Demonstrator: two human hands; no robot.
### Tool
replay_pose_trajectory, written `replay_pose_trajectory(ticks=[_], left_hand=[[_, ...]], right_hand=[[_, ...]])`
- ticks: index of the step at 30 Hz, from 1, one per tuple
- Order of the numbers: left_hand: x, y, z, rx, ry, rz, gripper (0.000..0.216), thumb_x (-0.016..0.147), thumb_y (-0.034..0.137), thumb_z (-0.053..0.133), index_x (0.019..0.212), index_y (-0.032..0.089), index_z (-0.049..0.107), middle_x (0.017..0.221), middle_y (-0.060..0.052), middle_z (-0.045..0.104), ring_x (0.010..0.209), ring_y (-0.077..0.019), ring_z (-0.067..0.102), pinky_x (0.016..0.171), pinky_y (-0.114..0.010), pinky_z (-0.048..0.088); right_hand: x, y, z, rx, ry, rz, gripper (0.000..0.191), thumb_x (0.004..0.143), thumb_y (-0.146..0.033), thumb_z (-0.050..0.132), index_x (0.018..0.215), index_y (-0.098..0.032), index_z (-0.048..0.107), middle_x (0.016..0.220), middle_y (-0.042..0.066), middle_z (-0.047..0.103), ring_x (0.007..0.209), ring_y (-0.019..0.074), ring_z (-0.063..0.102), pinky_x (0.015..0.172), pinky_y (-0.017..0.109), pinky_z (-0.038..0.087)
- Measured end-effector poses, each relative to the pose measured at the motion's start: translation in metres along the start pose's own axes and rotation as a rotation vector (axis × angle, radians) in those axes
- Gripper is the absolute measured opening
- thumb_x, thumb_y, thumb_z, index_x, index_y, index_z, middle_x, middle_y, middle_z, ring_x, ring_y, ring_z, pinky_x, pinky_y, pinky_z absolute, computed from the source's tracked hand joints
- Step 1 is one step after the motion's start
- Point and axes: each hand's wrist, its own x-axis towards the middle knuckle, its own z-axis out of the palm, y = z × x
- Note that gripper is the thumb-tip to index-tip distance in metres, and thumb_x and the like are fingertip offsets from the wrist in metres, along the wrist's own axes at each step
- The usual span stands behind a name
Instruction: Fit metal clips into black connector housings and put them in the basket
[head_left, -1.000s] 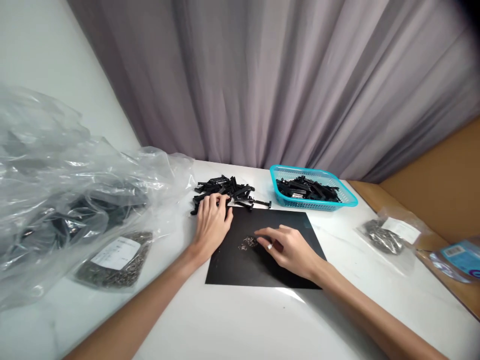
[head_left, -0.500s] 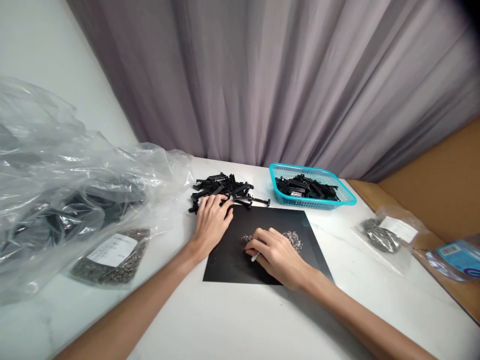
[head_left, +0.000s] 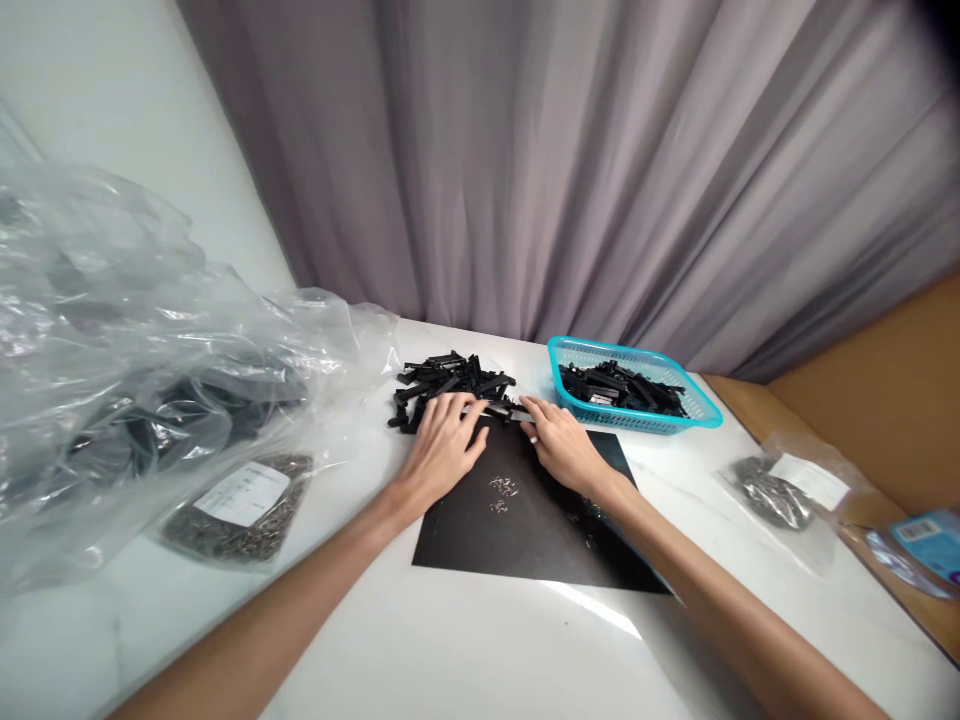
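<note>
My left hand (head_left: 441, 447) rests at the near edge of a loose pile of black plastic clips (head_left: 450, 376), and its fingertips hold the left end of one black clip (head_left: 498, 410). My right hand (head_left: 564, 448) reaches in from the right, its fingertips pinched at the other end of that clip. The clip lies at the far edge of a black mat (head_left: 525, 535). A small scatter of tiny metal pieces (head_left: 501, 489) lies on the mat between my wrists.
A teal basket (head_left: 558, 350) holding more black clips stands right of the pile. A large crumpled clear plastic bag (head_left: 150, 370) fills the left side, with a labelled bag of metal parts (head_left: 240, 505) before it. Another small bag (head_left: 780, 488) and cardboard (head_left: 885, 400) lie at the right.
My right hand left the metal pieces on the mat and moved up to the far edge. It now meets my left hand at one black clip. The camera shifted slightly.
</note>
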Motion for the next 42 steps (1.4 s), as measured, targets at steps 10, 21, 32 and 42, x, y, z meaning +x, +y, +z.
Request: replay_pose_trajectory(ticks=[10, 21, 32, 42], left_hand=[[-0.002, 0.003, 0.006, -0.121, -0.121, 0.139, 0.041, 0.101, 0.024, 0.053, 0.139, 0.014, 0.06, 0.144, -0.015, 0.064, 0.138, -0.0307, 0.056, 0.125, -0.052, 0.03], [-0.008, 0.036, -0.017, -0.711, -0.196, -0.05, 0.031, 0.104, 0.044, 0.053, 0.123, 0.023, 0.067, 0.121, -0.005, 0.072, 0.112, -0.0232, 0.068, 0.1, -0.037, 0.053], [0.004, 0.018, -0.005, -1.114, -0.079, -0.413, 0.035, 0.094, 0.047, 0.068, 0.112, 0.017, 0.067, 0.085, -0.004, 0.074, 0.077, -0.0173, 0.071, 0.056, -0.022, 0.051], [0.0, 0.029, 0.0, -1.087, -0.099, -0.484, 0.037, 0.09, 0.052, 0.07, 0.103, 0.018, 0.064, 0.07, 0.002, 0.065, 0.058, -0.0123, 0.063, 0.045, -0.019, 0.049]], right_hand=[[-0.012, 0.006, -0.009, 0.079, 0.026, 0.03, 0.022, 0.102, -0.013, 0.048, 0.113, -0.017, 0.067, 0.11, 0.013, 0.07, 0.098, 0.0273, 0.066, 0.087, 0.038, 0.045], [-0.038, -0.035, -0.035, 0.587, 0.185, 0.139, 0.02, 0.101, -0.04, 0.06, 0.098, -0.022, 0.069, 0.092, 0.005, 0.072, 0.077, 0.0202, 0.055, 0.075, 0.033, 0.042], [-0.072, -0.054, -0.047, 0.297, 0.03, -0.12, 0.031, 0.109, -0.03, 0.045, 0.131, -0.025, 0.067, 0.107, 0.009, 0.063, 0.085, 0.0198, 0.06, 0.077, 0.036, 0.042], [-0.083, -0.066, -0.025, 0.265, 0.165, -0.123, 0.014, 0.104, -0.018, 0.057, 0.106, -0.018, 0.071, 0.101, 0.007, 0.068, 0.075, 0.0173, 0.058, 0.07, 0.034, 0.038]])
